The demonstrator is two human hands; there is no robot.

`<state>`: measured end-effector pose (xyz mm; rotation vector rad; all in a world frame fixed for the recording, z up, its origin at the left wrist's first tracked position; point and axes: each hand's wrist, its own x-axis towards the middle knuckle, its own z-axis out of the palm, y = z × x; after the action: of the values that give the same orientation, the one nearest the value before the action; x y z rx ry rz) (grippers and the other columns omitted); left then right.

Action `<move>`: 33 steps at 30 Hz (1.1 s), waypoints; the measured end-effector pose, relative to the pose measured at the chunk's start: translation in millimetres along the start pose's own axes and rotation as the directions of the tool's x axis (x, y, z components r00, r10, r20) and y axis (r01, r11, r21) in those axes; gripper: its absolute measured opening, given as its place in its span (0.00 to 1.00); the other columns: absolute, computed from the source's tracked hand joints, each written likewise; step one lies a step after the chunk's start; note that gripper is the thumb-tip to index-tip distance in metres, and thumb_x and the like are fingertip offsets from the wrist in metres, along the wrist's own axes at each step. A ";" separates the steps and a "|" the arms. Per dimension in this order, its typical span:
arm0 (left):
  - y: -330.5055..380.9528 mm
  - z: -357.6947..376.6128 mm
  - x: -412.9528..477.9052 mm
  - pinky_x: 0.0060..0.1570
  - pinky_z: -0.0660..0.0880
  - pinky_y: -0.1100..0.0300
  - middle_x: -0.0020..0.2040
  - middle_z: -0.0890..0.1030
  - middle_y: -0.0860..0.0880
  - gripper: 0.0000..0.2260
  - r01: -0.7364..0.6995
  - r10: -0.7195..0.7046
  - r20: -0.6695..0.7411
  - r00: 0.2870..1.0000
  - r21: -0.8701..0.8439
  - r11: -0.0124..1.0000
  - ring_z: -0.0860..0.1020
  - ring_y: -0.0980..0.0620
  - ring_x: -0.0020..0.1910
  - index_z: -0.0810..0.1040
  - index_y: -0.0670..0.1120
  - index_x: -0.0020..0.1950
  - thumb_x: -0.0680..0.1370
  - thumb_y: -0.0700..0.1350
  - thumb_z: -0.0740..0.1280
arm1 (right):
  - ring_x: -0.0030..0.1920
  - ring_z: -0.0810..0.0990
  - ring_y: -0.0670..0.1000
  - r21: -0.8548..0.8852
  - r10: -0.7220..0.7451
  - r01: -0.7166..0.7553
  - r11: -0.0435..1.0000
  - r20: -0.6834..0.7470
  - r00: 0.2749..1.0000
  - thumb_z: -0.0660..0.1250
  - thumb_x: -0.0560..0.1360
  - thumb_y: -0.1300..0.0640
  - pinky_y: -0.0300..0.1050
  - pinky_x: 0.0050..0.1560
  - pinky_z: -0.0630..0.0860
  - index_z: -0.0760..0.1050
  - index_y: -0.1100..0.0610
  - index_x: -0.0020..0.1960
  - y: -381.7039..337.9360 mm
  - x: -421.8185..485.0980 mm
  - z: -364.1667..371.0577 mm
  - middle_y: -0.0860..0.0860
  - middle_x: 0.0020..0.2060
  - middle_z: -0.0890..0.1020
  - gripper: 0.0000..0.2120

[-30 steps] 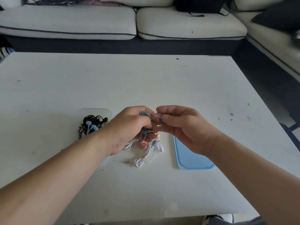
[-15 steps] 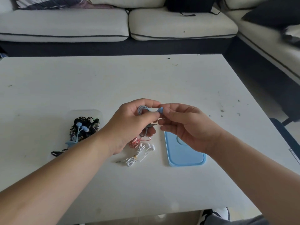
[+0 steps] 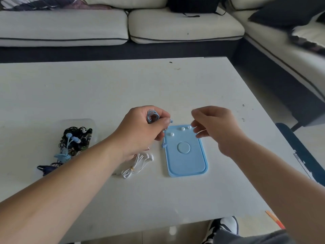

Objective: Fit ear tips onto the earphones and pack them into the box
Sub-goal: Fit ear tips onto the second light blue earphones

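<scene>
My left hand (image 3: 144, 125) grips a coiled blue earphone (image 3: 152, 116), one bud sticking out past my thumb and another dangling beside the lid. My right hand (image 3: 213, 125) hovers over the far end of the blue lid (image 3: 186, 162), fingers loosely curled and holding nothing. Three small white ear tips (image 3: 182, 128) lie on the lid's far end. A white earphone (image 3: 139, 164) lies coiled on the table below my left wrist. The clear box (image 3: 88, 122) at left holds a tangle of black and blue earphones (image 3: 75, 140).
All of this sits on a white table (image 3: 105, 88) with a few dark specks. Sofa cushions (image 3: 175, 25) run along the far side and right. My shoe (image 3: 223, 224) shows below the near table edge.
My right hand has let go of the blue earphone and pulled away to the right, uncovering the lid's far end and the ear tips. My left hand still holds the coil.
</scene>
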<state>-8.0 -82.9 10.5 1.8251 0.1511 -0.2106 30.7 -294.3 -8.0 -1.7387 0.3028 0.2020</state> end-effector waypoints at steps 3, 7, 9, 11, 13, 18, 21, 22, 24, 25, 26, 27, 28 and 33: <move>-1.6 6.0 0.3 0.37 0.74 0.54 0.34 0.83 0.50 0.02 0.025 -0.025 -0.020 0.999 -0.001 1.000 0.82 0.54 0.32 0.85 0.50 0.48 0.79 0.45 0.71 | 0.37 0.80 0.50 -0.294 -0.068 0.019 0.956 -0.158 0.985 0.71 0.77 0.56 0.48 0.45 0.82 0.82 0.54 0.56 25.2 23.6 -11.9 0.50 0.40 0.83 0.09; -0.1 12.3 -2.8 0.28 0.72 0.70 0.35 0.82 0.50 0.03 0.027 -0.027 -0.015 1.000 0.013 1.000 0.81 0.58 0.31 0.85 0.47 0.50 0.80 0.41 0.71 | 0.41 0.79 0.50 -0.482 -0.116 0.063 0.874 -0.079 0.990 0.70 0.78 0.56 0.41 0.48 0.74 0.82 0.55 0.61 52.0 38.6 -9.2 0.45 0.39 0.80 0.12; -0.8 12.7 -4.6 0.26 0.71 0.70 0.36 0.82 0.50 0.04 0.034 -0.033 -0.006 0.999 0.014 0.999 0.81 0.57 0.31 0.85 0.47 0.50 0.80 0.40 0.71 | 0.42 0.79 0.51 -0.531 -0.139 0.109 0.840 -0.017 0.990 0.69 0.79 0.56 0.39 0.48 0.72 0.82 0.54 0.63 54.9 41.3 -5.0 0.48 0.40 0.81 0.13; -1.5 12.2 -5.2 0.27 0.72 0.69 0.36 0.83 0.52 0.04 0.031 -0.031 -0.003 1.000 0.004 1.000 0.83 0.55 0.34 0.85 0.47 0.50 0.80 0.40 0.71 | 0.46 0.79 0.51 -0.601 -0.176 0.170 0.781 0.049 0.983 0.68 0.80 0.56 0.39 0.50 0.72 0.82 0.52 0.64 54.6 45.3 -0.4 0.50 0.46 0.82 0.13; -3.0 11.2 -4.6 0.29 0.73 0.70 0.35 0.83 0.55 0.04 0.030 -0.030 -0.006 1.000 0.005 1.000 0.84 0.54 0.35 0.85 0.47 0.50 0.80 0.40 0.72 | 0.51 0.80 0.52 -0.668 -0.207 0.211 0.714 0.087 0.975 0.68 0.80 0.55 0.44 0.54 0.76 0.84 0.50 0.62 54.6 50.0 4.3 0.50 0.52 0.83 0.12; -6.7 9.0 -6.3 0.30 0.73 0.70 0.34 0.84 0.55 0.03 0.028 -0.028 -0.004 1.000 -0.015 0.999 0.84 0.53 0.34 0.85 0.47 0.49 0.79 0.40 0.73 | 0.52 0.80 0.54 -0.758 -0.272 0.277 0.591 0.136 0.953 0.69 0.79 0.53 0.53 0.53 0.80 0.85 0.49 0.55 56.8 49.5 12.2 0.48 0.50 0.77 0.08; -10.8 5.6 -8.0 0.33 0.76 0.68 0.35 0.84 0.53 0.03 0.025 -0.025 -0.008 1.000 -0.025 0.999 0.85 0.53 0.34 0.85 0.47 0.48 0.79 0.40 0.73 | 0.50 0.80 0.54 -0.790 -0.298 0.301 0.534 0.157 0.942 0.69 0.78 0.55 0.53 0.50 0.80 0.84 0.50 0.49 55.0 48.2 12.6 0.48 0.47 0.74 0.05; -11.9 4.5 -8.7 0.34 0.77 0.66 0.35 0.84 0.54 0.03 0.026 -0.026 -0.006 1.000 -0.026 0.999 0.84 0.52 0.34 0.85 0.47 0.49 0.79 0.40 0.73 | 0.49 0.80 0.55 -0.789 -0.299 0.306 0.533 0.163 0.940 0.69 0.77 0.55 0.53 0.49 0.80 0.84 0.50 0.48 54.7 48.2 12.7 0.48 0.47 0.74 0.04; -13.5 2.5 -10.1 0.36 0.82 0.61 0.35 0.84 0.54 0.03 0.029 -0.029 -0.001 1.000 -0.036 0.999 0.83 0.52 0.34 0.85 0.46 0.49 0.79 0.39 0.73 | 0.48 0.80 0.54 -0.774 -0.305 0.323 0.545 0.176 0.936 0.69 0.76 0.57 0.51 0.49 0.80 0.83 0.51 0.45 53.9 48.5 13.5 0.48 0.46 0.75 0.04; -13.6 1.9 -10.5 0.36 0.83 0.59 0.35 0.84 0.54 0.03 0.033 -0.033 0.000 0.999 -0.040 0.999 0.83 0.52 0.34 0.85 0.46 0.49 0.79 0.39 0.73 | 0.47 0.79 0.54 -0.768 -0.310 0.336 0.545 0.188 0.932 0.69 0.75 0.58 0.50 0.48 0.79 0.82 0.52 0.44 53.0 48.7 14.0 0.48 0.45 0.75 0.04; -13.6 1.3 -11.1 0.36 0.82 0.59 0.35 0.84 0.53 0.03 0.036 -0.036 0.001 0.999 -0.046 0.998 0.83 0.52 0.34 0.85 0.46 0.48 0.79 0.39 0.73 | 0.47 0.79 0.53 -0.768 -0.311 0.347 0.539 0.202 0.929 0.69 0.75 0.58 0.48 0.47 0.78 0.81 0.51 0.43 51.6 48.5 15.2 0.48 0.45 0.76 0.04; -13.1 0.8 -11.6 0.34 0.81 0.60 0.36 0.85 0.51 0.03 0.039 -0.039 -0.002 0.999 -0.054 0.998 0.83 0.52 0.34 0.85 0.46 0.48 0.79 0.39 0.73 | 0.46 0.79 0.53 -0.769 -0.304 0.352 0.534 0.214 0.928 0.69 0.75 0.59 0.46 0.46 0.77 0.80 0.50 0.42 50.4 48.9 16.3 0.47 0.44 0.76 0.05; -12.3 0.1 -11.9 0.32 0.79 0.62 0.37 0.85 0.50 0.03 0.041 -0.042 -0.008 0.999 -0.059 0.997 0.84 0.51 0.34 0.85 0.46 0.48 0.79 0.39 0.73 | 0.45 0.79 0.52 -0.772 -0.291 0.349 0.532 0.221 0.931 0.69 0.75 0.59 0.45 0.45 0.75 0.79 0.50 0.41 49.3 49.8 17.0 0.47 0.43 0.77 0.06; -11.3 -6.3 -13.5 0.20 0.68 0.66 0.41 0.86 0.47 0.03 0.060 -0.062 -0.026 0.998 -0.056 0.997 0.85 0.52 0.36 0.85 0.48 0.48 0.79 0.41 0.73 | 0.43 0.80 0.53 -0.763 -0.286 0.339 0.551 0.210 0.935 0.67 0.74 0.64 0.41 0.41 0.71 0.80 0.51 0.41 48.8 53.6 21.9 0.47 0.40 0.78 0.09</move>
<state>-23.2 -73.8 4.5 1.7703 0.2303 -0.2218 67.1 -285.9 -73.9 -2.6432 -0.2095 0.1287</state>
